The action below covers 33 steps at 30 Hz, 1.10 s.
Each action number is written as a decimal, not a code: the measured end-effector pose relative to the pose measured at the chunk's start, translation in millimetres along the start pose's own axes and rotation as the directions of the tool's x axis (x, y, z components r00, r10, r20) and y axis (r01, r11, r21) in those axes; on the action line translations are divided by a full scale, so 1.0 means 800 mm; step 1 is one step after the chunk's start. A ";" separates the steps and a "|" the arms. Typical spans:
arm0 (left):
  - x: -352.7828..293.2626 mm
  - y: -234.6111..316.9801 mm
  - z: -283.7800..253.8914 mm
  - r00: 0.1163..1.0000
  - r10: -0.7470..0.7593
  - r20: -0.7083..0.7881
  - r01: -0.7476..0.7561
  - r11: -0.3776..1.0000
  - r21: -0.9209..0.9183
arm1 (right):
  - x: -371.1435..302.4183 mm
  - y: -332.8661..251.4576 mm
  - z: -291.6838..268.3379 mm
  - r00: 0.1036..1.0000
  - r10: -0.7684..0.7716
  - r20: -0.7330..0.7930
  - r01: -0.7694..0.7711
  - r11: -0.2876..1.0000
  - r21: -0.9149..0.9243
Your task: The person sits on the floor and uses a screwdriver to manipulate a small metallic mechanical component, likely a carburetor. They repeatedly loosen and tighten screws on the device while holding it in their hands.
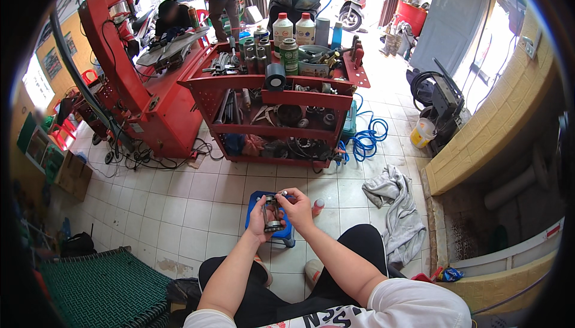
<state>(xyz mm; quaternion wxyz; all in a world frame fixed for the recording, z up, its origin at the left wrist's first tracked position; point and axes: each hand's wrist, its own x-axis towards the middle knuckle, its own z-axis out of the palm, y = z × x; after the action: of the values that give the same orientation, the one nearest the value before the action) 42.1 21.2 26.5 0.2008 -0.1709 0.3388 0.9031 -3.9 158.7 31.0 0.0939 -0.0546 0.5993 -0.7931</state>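
Observation:
My left hand [257, 222] is closed around an open-sided metal frame [274, 225] with round ends, held upright above a small blue stool [286, 233]. Its exact kind I cannot make out. At the frame's upper end my right hand [295, 207] is closed in a pinch, with a small shiny metal piece [284, 192] showing at its fingertips. My fingers partly hide both parts. Just right of the stool stands a small bottle with reddish contents [318, 208] on the tiled floor.
Ahead stands a red tool cart [269, 129] loaded with cans, bottles and tools. A red machine [168, 118] rises at left. Blue hose [368, 139] coils beside the cart. A grey cloth [395, 208] lies at right; a green woven seat [105, 286] is at lower left. People are beyond.

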 end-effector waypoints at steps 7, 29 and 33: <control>0.000 0.001 -0.004 1.000 -0.009 0.021 0.010 0.999 -0.047 | -0.004 -0.012 0.001 0.991 0.072 0.117 -0.080 0.995 0.061; 0.003 -0.001 -0.003 0.996 0.076 -0.036 -0.075 0.997 0.034 | -0.001 -0.007 0.002 0.996 0.070 0.064 -0.077 0.990 0.119; 0.003 -0.003 -0.005 0.997 0.060 -0.054 -0.054 0.994 0.097 | 0.000 -0.006 0.000 0.994 0.098 0.044 -0.096 0.995 -0.040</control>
<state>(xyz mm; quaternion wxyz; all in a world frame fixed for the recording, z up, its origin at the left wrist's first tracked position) 41.8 20.8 21.1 0.1731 -0.1772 0.3920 0.8860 -4.4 160.2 35.3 0.1450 -0.0452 0.6137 -0.7747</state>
